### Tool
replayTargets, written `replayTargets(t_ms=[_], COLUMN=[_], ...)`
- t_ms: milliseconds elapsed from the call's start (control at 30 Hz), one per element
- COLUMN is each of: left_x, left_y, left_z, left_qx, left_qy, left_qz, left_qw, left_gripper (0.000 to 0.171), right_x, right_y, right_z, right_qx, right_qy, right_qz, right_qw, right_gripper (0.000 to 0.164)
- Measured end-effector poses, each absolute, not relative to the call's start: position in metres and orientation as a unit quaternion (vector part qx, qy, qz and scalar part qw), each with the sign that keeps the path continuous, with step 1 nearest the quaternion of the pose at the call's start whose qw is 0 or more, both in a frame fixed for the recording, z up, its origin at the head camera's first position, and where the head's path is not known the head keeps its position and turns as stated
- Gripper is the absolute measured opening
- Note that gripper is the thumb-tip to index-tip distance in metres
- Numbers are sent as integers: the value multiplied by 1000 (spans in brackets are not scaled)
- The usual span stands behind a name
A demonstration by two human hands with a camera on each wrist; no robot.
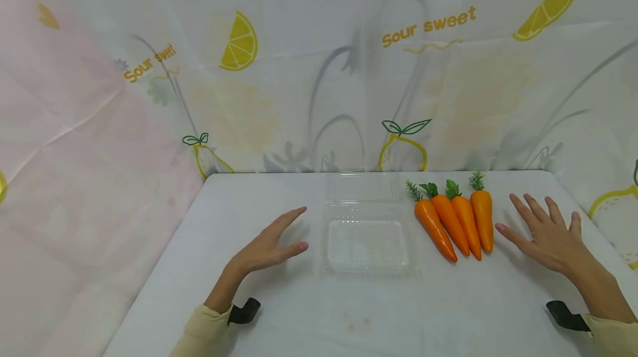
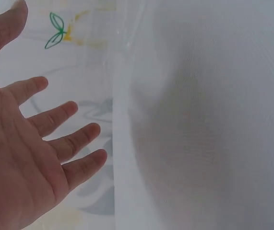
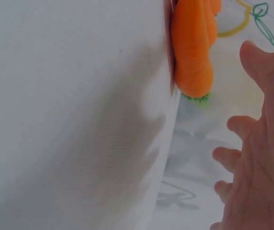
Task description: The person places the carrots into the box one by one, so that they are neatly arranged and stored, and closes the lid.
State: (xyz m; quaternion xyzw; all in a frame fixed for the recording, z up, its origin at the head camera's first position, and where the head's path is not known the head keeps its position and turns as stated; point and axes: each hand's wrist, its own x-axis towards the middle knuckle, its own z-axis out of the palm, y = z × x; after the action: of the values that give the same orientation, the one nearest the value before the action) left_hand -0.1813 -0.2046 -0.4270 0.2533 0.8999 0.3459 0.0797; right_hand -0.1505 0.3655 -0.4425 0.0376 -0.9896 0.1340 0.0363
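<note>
In the head view, four carrots (image 1: 467,227) lie side by side on the right of the table (image 1: 279,318), bright orange and glossy, green tops far, tapering tips near. The outer two have feathery tops, the middle two broader leaves. Just left of them sits a box (image 1: 368,246), thin and clear, its lid folded back on the far side. The table is white; patterned cloth (image 1: 289,108) with lemons and "Sour sweet" lettering stands behind its far edge. The left hand (image 1: 269,246) is released, fingers straight, left of the box with a strip of table between. The right hand (image 1: 553,243) is released too, fingers spread, just right of the carrots and near the table's right edge.

In the left wrist view, the left hand's fingers are straight and apart, its shadow on the table. The table edge runs beside the fingertips, cloth beyond.

In the right wrist view, the carrots show a blunt, rounded orange end with some green behind. The right hand's thumb and fingers are apart from them; a soft shadow lies on the table.
</note>
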Motion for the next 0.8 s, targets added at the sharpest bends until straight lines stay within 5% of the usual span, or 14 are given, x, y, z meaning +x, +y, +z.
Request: replayTargets(t_ms=[800], left_x=[-190], left_y=[-182], left_z=[-436], left_qx=[274], left_qy=[875], left_qz=[370], left_qw=[151], left_gripper=[83], right_x=[-153], right_y=[362], right_z=[-445], right_qx=[45], right_qy=[-988], right_qz=[141], right_qw=[41], right_gripper=[91])
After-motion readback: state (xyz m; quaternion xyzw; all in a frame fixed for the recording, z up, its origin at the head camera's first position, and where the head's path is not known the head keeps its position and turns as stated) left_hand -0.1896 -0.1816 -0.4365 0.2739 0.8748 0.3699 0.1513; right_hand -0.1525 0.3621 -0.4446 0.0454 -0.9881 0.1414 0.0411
